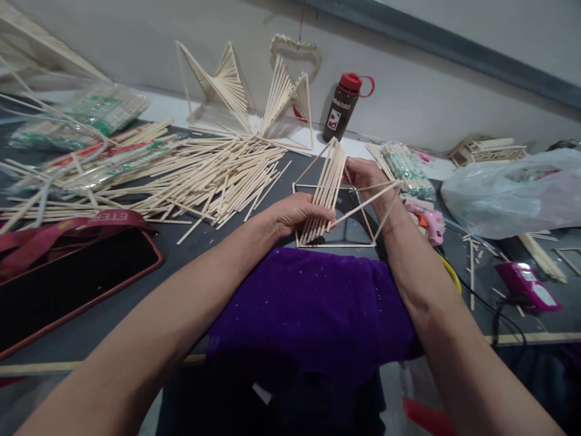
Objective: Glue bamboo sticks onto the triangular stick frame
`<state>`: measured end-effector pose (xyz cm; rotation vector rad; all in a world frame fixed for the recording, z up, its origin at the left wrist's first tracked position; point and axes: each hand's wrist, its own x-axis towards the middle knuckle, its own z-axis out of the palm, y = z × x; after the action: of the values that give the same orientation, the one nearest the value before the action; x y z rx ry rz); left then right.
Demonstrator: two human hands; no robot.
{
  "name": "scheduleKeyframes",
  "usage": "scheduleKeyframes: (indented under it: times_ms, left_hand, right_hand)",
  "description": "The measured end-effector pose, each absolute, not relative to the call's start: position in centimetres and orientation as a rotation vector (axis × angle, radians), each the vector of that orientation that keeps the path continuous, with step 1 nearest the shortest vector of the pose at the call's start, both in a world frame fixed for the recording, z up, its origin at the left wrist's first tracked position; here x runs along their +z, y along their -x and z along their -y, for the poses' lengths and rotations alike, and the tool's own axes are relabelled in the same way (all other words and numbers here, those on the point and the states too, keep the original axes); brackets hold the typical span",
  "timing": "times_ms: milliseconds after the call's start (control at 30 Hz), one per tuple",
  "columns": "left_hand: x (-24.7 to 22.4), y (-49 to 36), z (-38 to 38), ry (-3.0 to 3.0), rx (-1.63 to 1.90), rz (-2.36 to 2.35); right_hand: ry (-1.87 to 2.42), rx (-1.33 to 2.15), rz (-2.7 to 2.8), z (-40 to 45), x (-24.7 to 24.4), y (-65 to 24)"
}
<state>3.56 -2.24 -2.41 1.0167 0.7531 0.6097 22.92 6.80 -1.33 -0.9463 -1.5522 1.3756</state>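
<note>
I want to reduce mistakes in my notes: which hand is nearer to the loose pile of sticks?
Left. The left hand is just right of the pile; the right hand is farther right, at the stick frame's other side.

Craft workshop corner, by the looks of it

The grey worktop (186,254) is set against a plain wall (399,79) and is piled at the left with loose sticks (213,175), with more kept in clear plastic packs (91,115). Twisted stick models (231,91) are propped along the back, a stick heart (311,46) is hung up, and a stick frame (330,175) is held up front. What looks like a pink glue gun (434,225) is parked at the right. Whether it's in a home can't be told, tbh.
</note>
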Motion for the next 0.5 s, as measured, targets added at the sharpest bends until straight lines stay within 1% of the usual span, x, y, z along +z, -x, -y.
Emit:
scheduleKeyframes:
  times_ms: [233, 500]
  left_hand:
    - [-2.34, -3.41, 2.21, -1.011, 0.612, -0.754]
    - [-2.50, -3.27, 1.97, -1.005, 0.613, -0.761]
  right_hand:
    - [0.880, 1.411, 1.497, -6.92, -1.29, -23.08]
    - [0.851, 1.346, 1.534, -7.35, -1.03, -23.05]
